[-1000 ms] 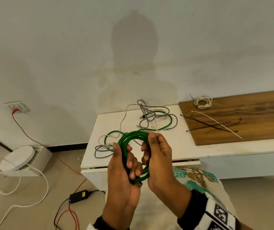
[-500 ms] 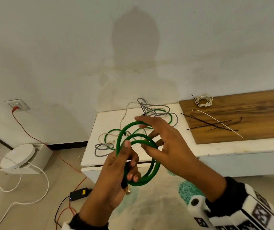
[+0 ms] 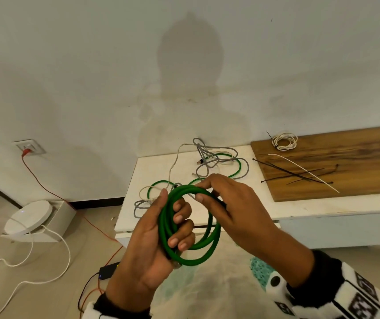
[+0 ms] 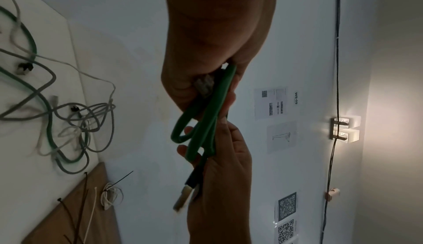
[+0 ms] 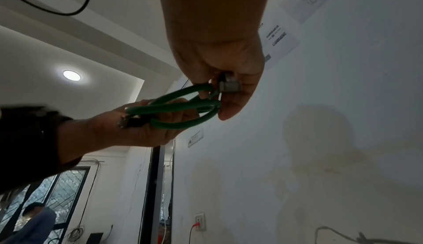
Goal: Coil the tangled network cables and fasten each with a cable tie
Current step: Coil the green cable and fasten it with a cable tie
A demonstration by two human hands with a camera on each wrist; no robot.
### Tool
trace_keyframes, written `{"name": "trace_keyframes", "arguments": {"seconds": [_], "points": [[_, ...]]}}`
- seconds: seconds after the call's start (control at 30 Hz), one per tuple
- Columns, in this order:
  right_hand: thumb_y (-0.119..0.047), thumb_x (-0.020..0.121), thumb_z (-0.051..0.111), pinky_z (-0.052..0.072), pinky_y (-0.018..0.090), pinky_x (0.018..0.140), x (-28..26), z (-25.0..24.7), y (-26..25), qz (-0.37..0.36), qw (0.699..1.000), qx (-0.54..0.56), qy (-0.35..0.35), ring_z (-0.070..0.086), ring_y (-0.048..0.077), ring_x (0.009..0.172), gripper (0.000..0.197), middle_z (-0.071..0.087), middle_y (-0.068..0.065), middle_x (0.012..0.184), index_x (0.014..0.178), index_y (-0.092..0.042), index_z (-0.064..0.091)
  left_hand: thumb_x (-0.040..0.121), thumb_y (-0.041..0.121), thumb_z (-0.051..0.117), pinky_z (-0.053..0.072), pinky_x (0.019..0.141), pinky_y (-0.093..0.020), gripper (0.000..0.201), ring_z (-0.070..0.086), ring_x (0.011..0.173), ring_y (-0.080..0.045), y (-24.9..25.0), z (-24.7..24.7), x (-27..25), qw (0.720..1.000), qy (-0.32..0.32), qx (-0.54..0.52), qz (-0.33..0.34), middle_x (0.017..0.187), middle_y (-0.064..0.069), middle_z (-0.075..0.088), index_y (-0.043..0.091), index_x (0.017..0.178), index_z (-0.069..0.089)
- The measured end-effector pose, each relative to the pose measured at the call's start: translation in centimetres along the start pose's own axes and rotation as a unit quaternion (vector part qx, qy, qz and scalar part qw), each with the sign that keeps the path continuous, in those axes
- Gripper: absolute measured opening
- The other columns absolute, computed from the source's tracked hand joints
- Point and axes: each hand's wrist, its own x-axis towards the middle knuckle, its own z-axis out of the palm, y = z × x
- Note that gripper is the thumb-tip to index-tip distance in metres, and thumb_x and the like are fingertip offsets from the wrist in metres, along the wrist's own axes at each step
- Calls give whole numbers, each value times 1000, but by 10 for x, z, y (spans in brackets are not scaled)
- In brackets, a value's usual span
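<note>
A green network cable (image 3: pixel 214 240) is wound into a small coil in front of the white table (image 3: pixel 152 166). My left hand (image 3: pixel 172 229) grips the coil's left side, fingers curled round the strands, with one plug (image 3: pixel 176 265) below the palm. My right hand (image 3: pixel 198 192) pinches the coil's top; the right wrist view shows the other plug (image 5: pixel 228 85) in its fingers. On the table lies a tangle of grey, white and green cables (image 3: pixel 209 162). Black and white cable ties (image 3: pixel 299 173) lie on a wooden board (image 3: pixel 356 157), beside a tied white coil (image 3: pixel 284 141).
On the floor at the left stands a white round device in its dock (image 3: pixel 30 217) with a white cord. A red wire (image 3: pixel 46 189) runs from a wall socket (image 3: pixel 29 147) down to a black adapter (image 3: pixel 108 269). The right wrist view shows a person (image 5: pixel 34 219) far off.
My right hand, open half a second ago with a loop lying over its spread fingers, has laid that loop onto the coil and now pinches the top. The left hand keeps its grip.
</note>
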Motion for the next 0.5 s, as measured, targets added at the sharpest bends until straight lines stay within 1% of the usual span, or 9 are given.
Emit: {"name": "trace_keyframes", "arguments": {"seconds": [0.1,0.13,0.17,0.23,0.3,0.33,0.4,0.43,0.5], "points": [[-41,95,43,48,22,66,2,-2,-2,10,1000,20,2,55,9,79,26,62,-9,90,103,-20,57,89,38,50,40,41,-24,34,36,38,-9,0,0,1,1000,-8,-9,1,62,-1,37,10,70,51],[-41,94,43,49,22,66,4,-3,-4,19,999,41,-2,56,9,79,27,62,-9,89,103,-20,57,88,38,52,41,41,-25,34,36,38,-10,0,0,1,1000,-10,-10,1,62,-1,38,10,69,50],[-41,93,44,50,25,68,5,-4,-5,32,997,69,-9,58,10,79,26,62,-9,88,102,-20,56,86,38,57,41,42,-24,34,37,39,-10,0,1,1,1000,-12,-11,0,62,-1,38,10,68,50],[-44,93,44,52,34,71,7,-4,-8,63,991,115,-27,60,14,81,26,62,-7,88,100,-20,52,77,39,69,40,41,-23,37,37,40,-10,0,2,1,1000,-3,-9,1,61,-2,38,10,66,50],[-47,91,43,52,37,72,8,-3,-9,67,992,108,-23,59,14,84,26,62,-6,91,102,-24,48,71,40,75,38,39,-21,39,37,42,-11,-2,6,1,1000,27,-2,6,60,-2,37,10,64,50],[-48,92,44,54,36,73,8,-4,-10,52,995,82,-8,59,12,87,25,62,-7,98,106,-27,45,71,39,73,37,38,-20,38,36,42,-11,-3,7,1,999,43,0,11,59,-2,35,10,63,51],[-42,93,48,55,32,72,8,-6,-11,-9,1000,9,23,58,9,91,28,57,-9,114,118,-34,39,71,38,72,35,37,-19,36,35,42,-10,-3,7,1,998,57,0,13,58,-1,33,10,62,52],[-38,94,49,55,31,69,9,-7,-11,-43,999,-16,28,59,9,88,30,54,-8,118,122,-34,38,69,38,76,35,37,-18,38,35,41,-10,-3,7,1,999,51,-2,10,58,-1,34,10,61,52],[-29,94,50,54,32,61,10,-7,-10,-86,995,-44,21,59,11,80,26,53,-4,115,118,-30,42,67,45,76,35,35,-18,43,34,40,-9,0,8,0,999,34,1,0,57,-1,35,11,61,51]]}}
